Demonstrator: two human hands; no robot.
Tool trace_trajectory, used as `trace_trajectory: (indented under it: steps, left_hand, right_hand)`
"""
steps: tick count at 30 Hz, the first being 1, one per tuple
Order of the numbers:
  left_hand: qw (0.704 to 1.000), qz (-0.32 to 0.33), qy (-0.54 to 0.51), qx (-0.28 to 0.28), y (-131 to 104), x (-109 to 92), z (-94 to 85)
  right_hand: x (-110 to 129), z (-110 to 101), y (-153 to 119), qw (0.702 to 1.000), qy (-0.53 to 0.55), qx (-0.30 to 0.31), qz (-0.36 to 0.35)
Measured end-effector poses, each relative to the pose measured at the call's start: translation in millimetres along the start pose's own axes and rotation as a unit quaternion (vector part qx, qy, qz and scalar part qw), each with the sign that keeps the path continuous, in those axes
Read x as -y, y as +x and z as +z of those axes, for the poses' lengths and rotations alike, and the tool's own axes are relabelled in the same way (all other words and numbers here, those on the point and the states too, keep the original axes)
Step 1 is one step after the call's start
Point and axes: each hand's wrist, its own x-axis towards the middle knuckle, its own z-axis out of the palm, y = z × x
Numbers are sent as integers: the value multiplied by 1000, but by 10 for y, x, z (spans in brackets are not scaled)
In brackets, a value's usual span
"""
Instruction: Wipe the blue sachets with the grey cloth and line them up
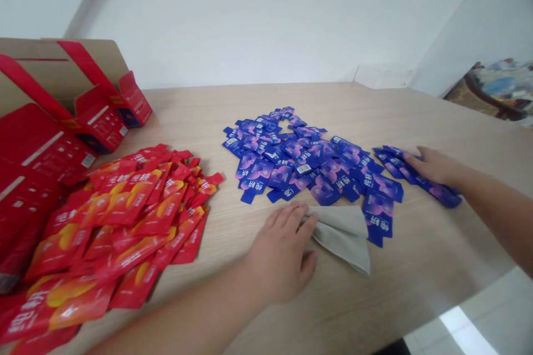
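Note:
My left hand [287,249] lies palm down on the table with its fingers stretched out, touching the left edge of a folded grey cloth [343,230]. Beyond it spreads a loose heap of blue-purple sachets [300,163] with white lettering. At the right, my right hand [435,166] is closed over a small row of blue sachets [437,191] lying apart from the heap; part of its fingers is hidden behind them. Left of my left arm, a large pile of red-orange sachets [137,205] covers the near left of the table.
Open red cardboard boxes [100,122] with brown insides stand along the left side. A white box-like object [381,76] sits at the table's [416,272] back edge, by the wall. Beyond the right edge, a container [478,86] holds mixed items. Tiled floor shows at lower right.

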Motion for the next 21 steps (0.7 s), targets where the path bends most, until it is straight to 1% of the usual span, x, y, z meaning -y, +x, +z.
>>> trace_trajectory:
  steps: [1, 3, 6, 9, 11, 13, 15, 16, 17, 20, 21]
  left_hand:
    - [1000, -1, -1, -2, -4, 0, 4]
    - [1000, -4, -4, -5, -13, -2, 6]
    - [1000, -4, -8, -2, -30, -12, -3]
    - [1000, 5, -2, -9, -42, -3, 13]
    - [999, 18, 14, -24, -45, 32, 64]
    - [996, 45, 52, -50, -38, 91, 157]
    - [986, 72, 105, -106, -15, 159, 286]
    - [977, 75, 135, -146, 7, 188, 359]
    - [964, 86, 158, -196, 37, 209, 432]
    - [910, 58, 181, -369, 171, 218, 623]
    - [895, 53, 176, -407, 223, 204, 672]
  right_hand:
    - [137, 3, 47, 1000, 20, 6, -18]
    - [494, 31, 145, 997, 59, 9, -58]
    - [1170, 110, 331, 987, 104, 3, -123]
    - [1888, 197, 578, 976, 127, 2, -177]
    - [2334, 251, 762, 971, 131, 8, -199]
    - [2735, 303, 944, 969, 127, 17, -210]
    - [3083, 355, 1113, 970, 117, 25, -212]
    - [3236, 382, 1190, 971, 111, 30, -211]
    - [3374, 409, 1261, 972, 103, 37, -207]
    - [3687, 487, 1439, 975, 76, 67, -196]
    - [3755, 508, 1488, 975, 68, 77, -195]
